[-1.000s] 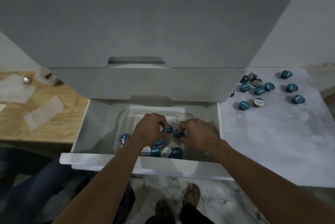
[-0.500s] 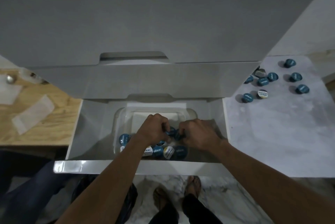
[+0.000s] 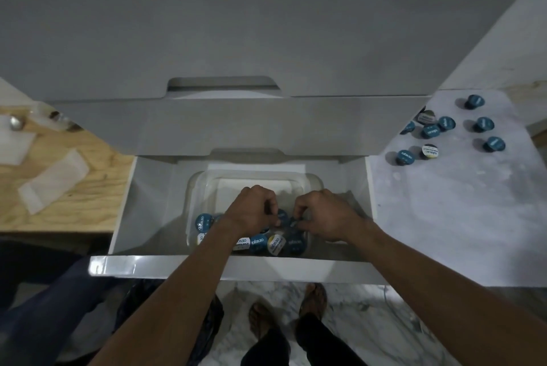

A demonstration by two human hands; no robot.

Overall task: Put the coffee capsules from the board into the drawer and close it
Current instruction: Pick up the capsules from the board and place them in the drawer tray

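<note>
Both hands are down inside the open white drawer [image 3: 142,206], over a clear plastic rectangular tub [image 3: 207,188] that sits in it. The left hand [image 3: 251,211] has its fingers curled tight, the fingertips pinching a small teal-lidded coffee capsule [image 3: 281,215] just above the pile. The right hand [image 3: 325,217] is curled likewise, its fingertips closed on another teal capsule [image 3: 294,222] beside the first; the two hands nearly touch.

Under them, a heap of round teal and white-lidded capsules [image 3: 260,244] fills the near end of the tub, against its front wall. The far half of the tub shows bare floor.

The drawer's front panel [image 3: 266,269] lies just beneath both forearms, and the closed grey drawer fronts [image 3: 236,126] above overhang the back of the opening.

To the right, on the pale marble board [image 3: 444,217], a loose scatter of teal capsules [image 3: 430,131] remains near its far end, well apart from the drawer. To the left lies a wooden tabletop [image 3: 74,203].
</note>
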